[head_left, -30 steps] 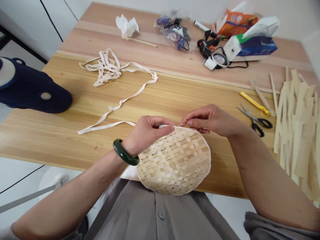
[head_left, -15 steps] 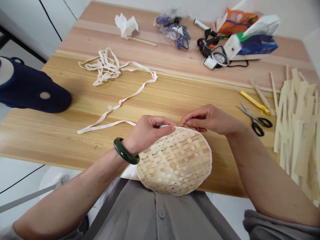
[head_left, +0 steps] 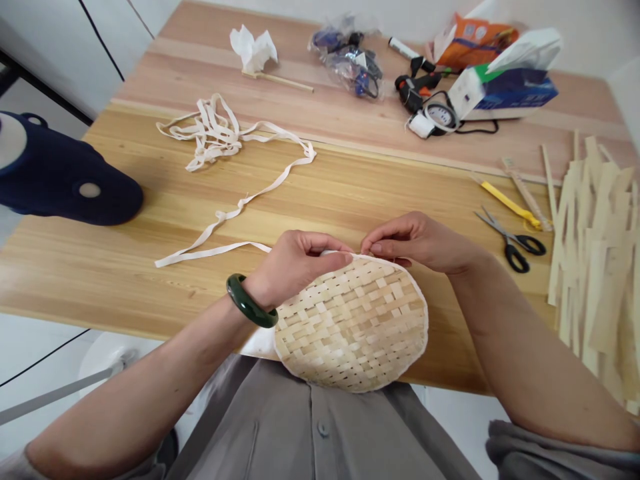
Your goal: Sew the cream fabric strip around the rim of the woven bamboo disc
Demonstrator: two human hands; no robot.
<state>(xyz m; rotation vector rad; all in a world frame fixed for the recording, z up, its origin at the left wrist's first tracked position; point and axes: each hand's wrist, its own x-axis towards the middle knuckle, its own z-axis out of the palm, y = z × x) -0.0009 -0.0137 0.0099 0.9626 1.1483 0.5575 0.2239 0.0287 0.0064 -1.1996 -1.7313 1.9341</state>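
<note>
left hand grips the woven disc by its far edge, at the near side of the counter; right hand sits slightly closer now, tightening the work there; its grasp i cannot tell

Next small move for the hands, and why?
Probably a short, gentle pull outward by the right hand, with the left hand as anchor. The left hand grips the woven piece at its top; the right fingertips are at the white edging beside it. Any thread between them is too fine to confirm.
</note>
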